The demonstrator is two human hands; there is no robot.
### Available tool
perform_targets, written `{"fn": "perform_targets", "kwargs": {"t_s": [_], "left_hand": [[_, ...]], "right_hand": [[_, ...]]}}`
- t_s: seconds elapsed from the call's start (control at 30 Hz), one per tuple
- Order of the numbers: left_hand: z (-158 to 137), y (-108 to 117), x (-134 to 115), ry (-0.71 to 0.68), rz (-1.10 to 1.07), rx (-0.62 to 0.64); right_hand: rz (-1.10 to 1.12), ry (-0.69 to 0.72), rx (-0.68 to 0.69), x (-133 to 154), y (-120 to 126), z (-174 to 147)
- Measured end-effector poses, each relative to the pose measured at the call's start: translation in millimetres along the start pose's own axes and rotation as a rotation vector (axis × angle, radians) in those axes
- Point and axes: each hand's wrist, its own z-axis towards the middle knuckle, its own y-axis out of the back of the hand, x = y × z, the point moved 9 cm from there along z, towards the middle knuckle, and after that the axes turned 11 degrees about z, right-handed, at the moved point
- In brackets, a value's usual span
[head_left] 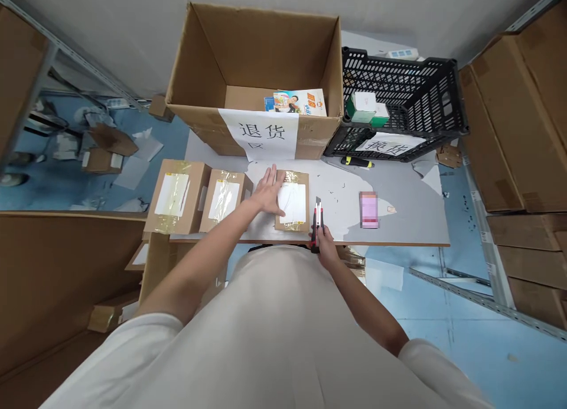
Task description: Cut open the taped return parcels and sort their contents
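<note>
My left hand has its fingers spread along the left side of a small taped cardboard box, which bears a white label. In my right hand is a box cutter with a red and black handle, its blade pointing away from me. The cutter is just right of that box, apart from it. Two more taped boxes, a middle one and a larger one, stand to the left with white labels on top.
A large open carton holding a few printed packs stands at the back. Beside it, a black plastic crate contains small green and white boxes. A yellow and black cutter and a pixelated pink item lie on the table.
</note>
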Motion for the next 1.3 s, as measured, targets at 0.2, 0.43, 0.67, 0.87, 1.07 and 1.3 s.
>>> {"fn": "perform_targets", "kwargs": {"t_s": [0.2,0.43,0.67,0.87,1.07,1.3], "left_hand": [[24.0,5.8,5.2,-0.1,0.075,0.009],[-37.8,-10.1,3.4,0.392,0.136,-0.133],[-44.3,-0.6,6.3,0.363,0.149,-0.181],[10.7,16.3,0.0,-0.03,0.118,-0.055],[27.3,-1.2,-7.4,-0.184,0.068,-0.004],[27.5,-1.0,-6.2,-0.128,-0.027,-0.176]], "right_hand": [[0.392,-0.077,-0.109,-12.9,-4.0,-8.4],[0.271,0.273,-0.177,67.1,19.3,42.7],[0.133,0.239,-0.051,90.4,34.0,68.5],[-0.105,0.169,-0.08,74.9,66.7,48.9],[-0.141,0.109,0.009,68.8,63.4,35.6],[-0.175,0.049,0.091,74.2,66.6,36.3]]}}
